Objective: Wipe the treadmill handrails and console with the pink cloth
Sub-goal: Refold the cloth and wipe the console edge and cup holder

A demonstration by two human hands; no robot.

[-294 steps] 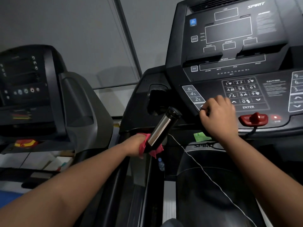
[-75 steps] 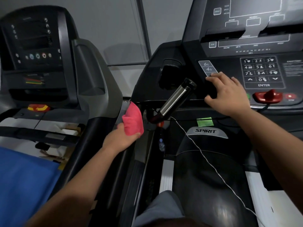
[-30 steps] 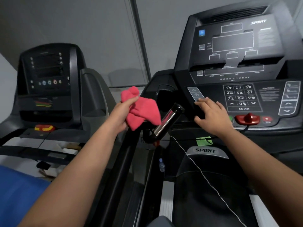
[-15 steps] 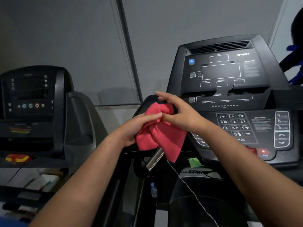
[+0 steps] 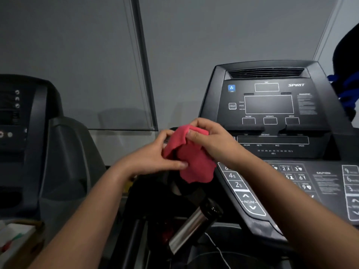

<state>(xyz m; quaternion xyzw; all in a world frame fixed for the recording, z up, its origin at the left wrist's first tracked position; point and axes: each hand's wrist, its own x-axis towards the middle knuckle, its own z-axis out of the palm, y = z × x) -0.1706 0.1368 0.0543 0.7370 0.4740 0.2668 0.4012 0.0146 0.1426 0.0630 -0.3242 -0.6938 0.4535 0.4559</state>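
Observation:
The pink cloth (image 5: 191, 160) hangs bunched in the air between both hands, in front of the left edge of the black treadmill console (image 5: 272, 121). My left hand (image 5: 153, 158) pinches its left side with thumb and fingers. My right hand (image 5: 211, 140) pinches its top fold from the right. Below the cloth, the chrome handrail grip (image 5: 191, 230) with its black end cap slants up to the right. The console keypad (image 5: 291, 177) lies partly hidden under my right forearm.
A second treadmill console (image 5: 25, 121) stands at the left, with its grey side shroud (image 5: 66, 167). A grey panelled wall (image 5: 97, 55) is behind. A thin white cord (image 5: 219, 251) runs down below the handrail. Something blue and black (image 5: 345, 90) shows at the right edge.
My left hand left the handrail and lifted the cloth up to console height. My right hand came off the console edge and took hold of the cloth's top. The view tilted upward.

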